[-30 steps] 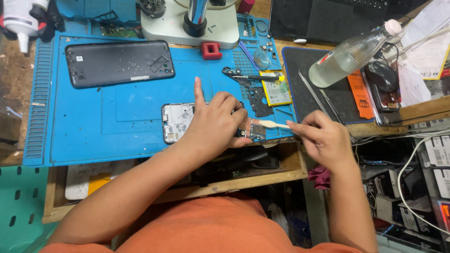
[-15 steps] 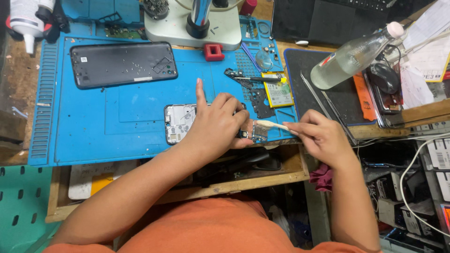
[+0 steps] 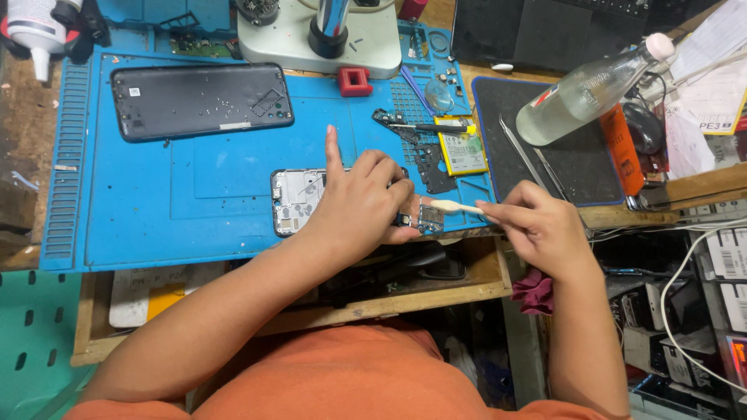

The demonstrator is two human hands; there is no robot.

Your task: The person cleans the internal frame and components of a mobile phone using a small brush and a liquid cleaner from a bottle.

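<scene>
While the opened phone frame point(image 3: 299, 198) lies flat on the blue work mat point(image 3: 179, 210) near the front edge of the tabletop, the left hand point(image 3: 362, 202) presses down over its right half, index finger stretched out straight toward the far side, the other fingers curled and its grip closed on a small circuit board point(image 3: 426, 218) at the frame's right end. Just to the right, the right hand point(image 3: 537, 229) pinches a pale plastic pry tool point(image 3: 455, 207), its tip resting on that board. Farther back on the mat sit a dark phone back cover point(image 3: 198, 99) to the left and a yellow-labelled battery point(image 3: 463, 148) to the right. Beyond those stand a microscope base point(image 3: 319, 35) and, far right, a clear bottle point(image 3: 591, 85) lying tilted.
</scene>
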